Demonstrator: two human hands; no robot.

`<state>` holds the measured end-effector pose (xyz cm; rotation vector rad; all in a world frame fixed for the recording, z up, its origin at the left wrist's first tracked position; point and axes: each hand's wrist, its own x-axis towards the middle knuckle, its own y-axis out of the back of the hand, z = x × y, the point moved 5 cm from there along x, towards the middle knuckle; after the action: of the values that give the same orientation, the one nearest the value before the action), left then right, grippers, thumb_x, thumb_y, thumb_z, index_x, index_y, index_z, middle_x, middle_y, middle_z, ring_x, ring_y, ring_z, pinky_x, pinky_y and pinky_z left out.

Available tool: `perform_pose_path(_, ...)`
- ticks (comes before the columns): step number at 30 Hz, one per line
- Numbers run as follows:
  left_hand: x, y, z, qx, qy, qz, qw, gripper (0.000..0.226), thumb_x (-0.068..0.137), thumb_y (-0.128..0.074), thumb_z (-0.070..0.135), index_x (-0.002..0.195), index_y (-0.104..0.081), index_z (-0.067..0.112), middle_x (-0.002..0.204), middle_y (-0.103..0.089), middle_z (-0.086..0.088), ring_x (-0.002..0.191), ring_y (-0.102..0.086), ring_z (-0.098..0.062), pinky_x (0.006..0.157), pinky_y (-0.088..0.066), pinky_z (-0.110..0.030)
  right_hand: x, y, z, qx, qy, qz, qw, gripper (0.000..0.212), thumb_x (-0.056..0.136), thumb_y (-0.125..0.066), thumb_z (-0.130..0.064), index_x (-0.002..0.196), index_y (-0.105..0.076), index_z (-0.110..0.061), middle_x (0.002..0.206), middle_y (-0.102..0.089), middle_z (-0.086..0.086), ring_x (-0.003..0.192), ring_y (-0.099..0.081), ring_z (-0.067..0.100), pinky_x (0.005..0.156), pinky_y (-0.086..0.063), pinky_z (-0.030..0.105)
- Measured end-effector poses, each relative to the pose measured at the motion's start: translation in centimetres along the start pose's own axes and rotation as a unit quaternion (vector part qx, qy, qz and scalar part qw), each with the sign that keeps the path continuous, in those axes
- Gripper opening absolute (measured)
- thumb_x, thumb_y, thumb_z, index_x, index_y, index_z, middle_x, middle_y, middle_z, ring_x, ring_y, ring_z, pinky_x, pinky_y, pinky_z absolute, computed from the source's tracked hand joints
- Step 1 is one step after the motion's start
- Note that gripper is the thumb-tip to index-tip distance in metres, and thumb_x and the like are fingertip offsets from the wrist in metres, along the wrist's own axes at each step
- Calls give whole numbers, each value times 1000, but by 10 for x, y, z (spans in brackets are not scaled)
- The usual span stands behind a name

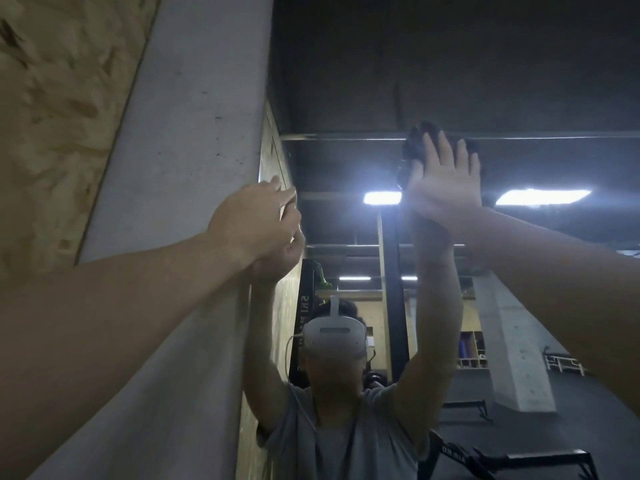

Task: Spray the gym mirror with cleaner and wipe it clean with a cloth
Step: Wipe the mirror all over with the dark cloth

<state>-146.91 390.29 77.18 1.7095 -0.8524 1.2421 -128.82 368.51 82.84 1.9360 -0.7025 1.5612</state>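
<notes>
Here we press one dark cloth [414, 147] flat against the mirror [450, 81] with our right hand [445, 183], fingers straight; our left hand [254, 221] curls at the mirror's left edge, its hold unclear.

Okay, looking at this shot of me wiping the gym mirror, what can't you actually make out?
- Dark cloth, head view: mostly covered by the flat right hand pressing it on the mirror.
- Left hand: curled fingers face away, so whatever it holds is hidden.
- Spray bottle: not visible.
- Streaks or spray on the glass: too dim to tell.
</notes>
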Motion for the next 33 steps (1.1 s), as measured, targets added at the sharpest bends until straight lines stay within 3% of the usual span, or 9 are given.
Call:
perform_pose_path(6,8,4,-11,56,-48,-6,997,49,101,-32,39,137,-62,24,151,-51,-9,122,-58,-27,100,-44,-38,32,-20,-119,3,87,-31,996,62,106,-25,-41,165,-11,-26,173,-4,-1,158,1,28,127,5,46)
perform_pose_path(10,7,-1,-8,72,-93,40,992,63,91,-17,47,106,-71,18,107,-67,-8,80,-43,-19,76,-31,-31,28,-37,-205,-16,207,-72,976,59,108,-22,-41,165,-9,-28,173,-2,-3,158,4,26,127,7,45)
perform_pose_path(12,7,0,-7,57,-100,53,992,72,83,-8,50,96,-72,20,93,-69,-5,76,-39,-15,74,-31,-30,23,-39,-222,-26,257,-90,962,58,109,-22,-40,164,-10,-29,173,-1,-4,158,4,25,127,7,45)
perform_pose_path(15,6,3,-7,62,-92,42,993,55,93,-25,45,101,-72,18,100,-69,-8,80,-49,-20,76,-37,-33,20,-37,-213,-35,294,-90,951,56,110,-22,-40,164,-11,-33,172,-4,-8,158,1,21,127,6,43)
perform_pose_path(18,9,7,-7,86,-75,21,993,45,99,-34,38,121,-69,21,120,-65,-12,97,-61,-29,76,-39,-36,30,-31,-181,-36,263,-62,962,56,109,-24,-41,163,-13,-36,172,-8,-10,158,-3,17,128,3,41)
perform_pose_path(21,10,8,-7,71,-57,-10,996,48,101,-34,38,140,-60,28,145,-57,-10,115,-61,-30,91,-46,-38,48,-19,-132,-15,165,-36,986,56,108,-25,-41,163,-16,-36,172,-10,-9,158,-5,19,128,1,42)
perform_pose_path(25,8,7,-5,97,-71,-21,993,50,102,-33,42,145,-54,27,152,-49,-10,124,-56,-29,101,-47,-40,57,-5,-80,5,59,-14,998,58,106,-23,-41,163,-17,-34,172,-11,-3,158,-6,25,128,1,46)
perform_pose_path(29,2,4,-6,95,-75,-22,992,57,104,-32,49,154,-42,24,164,-33,-10,142,-43,-28,113,-36,-38,61,-8,-85,22,13,-12,1000,61,104,-21,-42,164,-13,-34,172,-7,-2,158,0,29,127,5,50)
perform_pose_path(33,-3,2,-4,77,-72,-13,994,60,103,-32,50,155,-39,20,163,-32,-12,143,-38,-27,114,-31,-35,72,-16,-134,15,43,-32,998,61,104,-21,-42,164,-10,-34,172,-3,-6,158,2,29,126,8,51)
